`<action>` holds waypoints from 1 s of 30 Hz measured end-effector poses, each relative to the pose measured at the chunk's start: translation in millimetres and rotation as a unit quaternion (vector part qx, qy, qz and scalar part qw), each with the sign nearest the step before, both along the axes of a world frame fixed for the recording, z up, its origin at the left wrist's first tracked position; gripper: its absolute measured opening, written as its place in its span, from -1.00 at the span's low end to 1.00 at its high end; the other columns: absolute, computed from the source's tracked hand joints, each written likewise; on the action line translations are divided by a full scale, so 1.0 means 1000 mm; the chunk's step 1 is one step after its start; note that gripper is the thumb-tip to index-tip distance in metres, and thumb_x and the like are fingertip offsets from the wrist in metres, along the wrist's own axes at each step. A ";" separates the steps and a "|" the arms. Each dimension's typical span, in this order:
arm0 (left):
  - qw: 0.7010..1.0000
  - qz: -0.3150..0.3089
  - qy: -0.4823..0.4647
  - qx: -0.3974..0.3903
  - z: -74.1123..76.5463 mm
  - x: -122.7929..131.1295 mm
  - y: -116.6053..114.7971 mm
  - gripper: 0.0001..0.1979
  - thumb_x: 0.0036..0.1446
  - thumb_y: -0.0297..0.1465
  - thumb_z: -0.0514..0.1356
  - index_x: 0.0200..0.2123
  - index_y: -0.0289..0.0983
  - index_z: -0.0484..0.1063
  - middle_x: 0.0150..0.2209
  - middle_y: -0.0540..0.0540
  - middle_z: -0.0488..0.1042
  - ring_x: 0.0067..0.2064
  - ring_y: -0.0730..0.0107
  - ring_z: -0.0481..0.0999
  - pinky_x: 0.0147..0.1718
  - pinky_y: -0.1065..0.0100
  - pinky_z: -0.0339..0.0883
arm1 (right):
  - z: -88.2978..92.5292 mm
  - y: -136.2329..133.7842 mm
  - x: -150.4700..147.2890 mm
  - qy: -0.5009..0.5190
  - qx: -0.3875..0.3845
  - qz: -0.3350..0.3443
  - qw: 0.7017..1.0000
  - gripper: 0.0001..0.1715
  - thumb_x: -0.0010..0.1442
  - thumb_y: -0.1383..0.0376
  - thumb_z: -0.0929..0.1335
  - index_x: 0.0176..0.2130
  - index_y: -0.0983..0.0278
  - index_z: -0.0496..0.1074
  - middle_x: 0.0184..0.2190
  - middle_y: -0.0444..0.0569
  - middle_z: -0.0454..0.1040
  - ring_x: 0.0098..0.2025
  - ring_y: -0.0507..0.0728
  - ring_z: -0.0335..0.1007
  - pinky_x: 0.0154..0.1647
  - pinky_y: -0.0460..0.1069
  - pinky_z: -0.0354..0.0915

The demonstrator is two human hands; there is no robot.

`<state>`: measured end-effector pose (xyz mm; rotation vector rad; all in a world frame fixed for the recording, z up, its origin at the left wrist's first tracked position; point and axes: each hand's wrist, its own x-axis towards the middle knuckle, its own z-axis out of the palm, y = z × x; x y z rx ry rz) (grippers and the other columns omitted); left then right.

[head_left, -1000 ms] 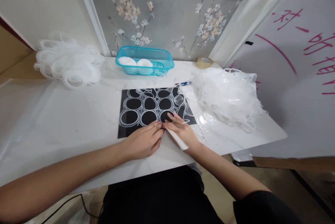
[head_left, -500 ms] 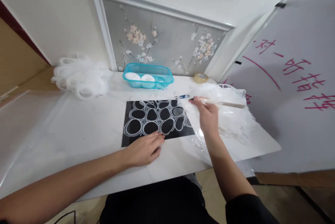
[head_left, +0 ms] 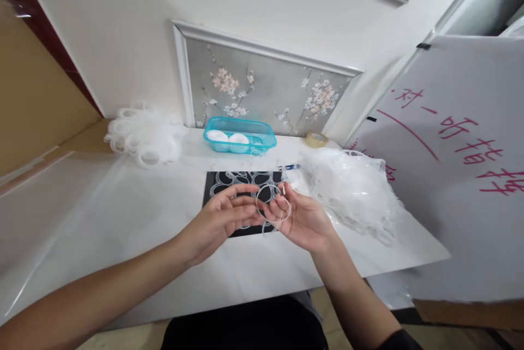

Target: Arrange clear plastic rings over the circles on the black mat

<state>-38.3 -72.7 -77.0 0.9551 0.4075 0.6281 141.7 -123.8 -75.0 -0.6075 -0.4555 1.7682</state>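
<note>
Thin white translucent rings [head_left: 290, 209] hang between my two hands, above a black sheet [head_left: 210, 186] printed with pale outlines. My right hand [head_left: 305, 219], palm turned up, has its fingers curled around the rings. Its thumb is at the upper right of the loop, by a small white bit I cannot make out. From the other side, my left hand [head_left: 219, 216] bends its fingers and thumb onto the left edge of the same rings. Both hands hide much of the sheet. Beyond the sheet's far right corner lies a blue and white marker-like item [head_left: 291, 167].
A blue plastic basket [head_left: 268, 143] with white round pieces stands at the wall. Left of it is a heap of white rings [head_left: 143, 137]; a larger pile in clear plastic [head_left: 356, 186] lies right. A tape roll [head_left: 316, 140] sits behind, and a whiteboard [head_left: 462, 219] leans right.
My left hand has lifted from the sheet's near edge. My right hand has come left from beside the plastic-wrapped pile. Both now meet at the rings over the sheet. The view has tilted up.
</note>
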 end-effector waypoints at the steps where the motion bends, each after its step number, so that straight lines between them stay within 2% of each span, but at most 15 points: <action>1: 1.000 0.005 -0.010 -0.001 0.003 -0.002 -0.002 -0.62 0.04 -0.48 0.31 -0.05 -0.30 0.36 -0.23 -0.11 0.53 -0.24 0.40 0.55 -0.11 0.33 0.39 | 0.001 -0.001 -0.001 0.011 0.004 0.014 1.000 -0.88 0.14 0.23 0.40 -0.36 0.24 0.45 -0.56 -0.25 0.53 -0.39 -0.04 0.54 -0.05 -0.06 0.39; 4: 0.999 0.028 -0.022 0.008 0.010 -0.006 -0.005 -0.63 0.02 -0.52 0.32 -0.08 -0.30 0.37 -0.30 -0.07 0.55 -0.29 0.46 0.55 -0.18 0.41 0.40 | 0.004 -0.003 -0.004 0.027 0.001 0.042 0.999 -0.89 0.13 0.23 0.41 -0.36 0.23 0.45 -0.54 -0.26 0.55 -0.39 -0.05 0.54 -0.08 -0.08 0.40; 8: 0.999 0.037 -0.016 0.033 0.015 -0.011 -0.004 -0.61 0.01 -0.52 0.33 -0.07 -0.29 0.35 -0.34 -0.07 0.57 -0.32 0.43 0.57 -0.23 0.44 0.40 | 0.005 -0.003 -0.006 0.034 0.003 0.036 0.999 -0.91 0.12 0.25 0.41 -0.37 0.23 0.46 -0.54 -0.25 0.56 -0.39 -0.05 0.55 -0.10 -0.10 0.40; 15: 0.998 0.041 0.009 0.040 0.013 -0.011 -0.003 -0.56 -0.02 -0.50 0.36 -0.06 -0.28 0.33 -0.33 -0.09 0.59 -0.31 0.40 0.59 -0.24 0.45 0.39 | 0.002 -0.004 -0.004 -0.002 0.030 0.020 0.999 -0.88 0.12 0.21 0.41 -0.36 0.20 0.41 -0.55 -0.33 0.55 -0.40 -0.07 0.55 -0.10 -0.10 0.40; 18: 0.999 0.040 0.007 0.036 0.011 -0.010 -0.002 -0.57 -0.02 -0.50 0.36 -0.07 -0.28 0.33 -0.33 -0.09 0.59 -0.32 0.38 0.59 -0.25 0.43 0.40 | 0.001 -0.004 -0.003 0.011 0.003 0.014 1.000 -0.88 0.15 0.22 0.39 -0.38 0.21 0.42 -0.56 -0.32 0.54 -0.42 -0.07 0.54 -0.12 -0.10 0.40; 25: 0.999 0.032 0.001 0.022 0.013 -0.009 -0.004 -0.58 -0.03 -0.52 0.36 -0.08 -0.30 0.35 -0.34 -0.10 0.59 -0.35 0.35 0.60 -0.26 0.37 0.43 | 0.001 -0.004 -0.002 0.061 -0.078 0.015 0.995 -0.76 0.25 0.20 0.29 -0.41 0.22 0.43 -0.61 -0.31 0.52 -0.48 -0.08 0.53 -0.16 -0.11 0.40; 30: 1.000 0.023 -0.006 0.020 0.014 -0.009 -0.006 -0.60 -0.03 -0.53 0.36 -0.10 -0.28 0.36 -0.36 -0.06 0.59 -0.35 0.40 0.59 -0.26 0.40 0.44 | 0.003 -0.007 -0.004 0.087 -0.088 0.015 0.992 -0.78 0.24 0.22 0.30 -0.41 0.23 0.44 -0.60 -0.28 0.53 -0.49 -0.07 0.52 -0.19 -0.11 0.40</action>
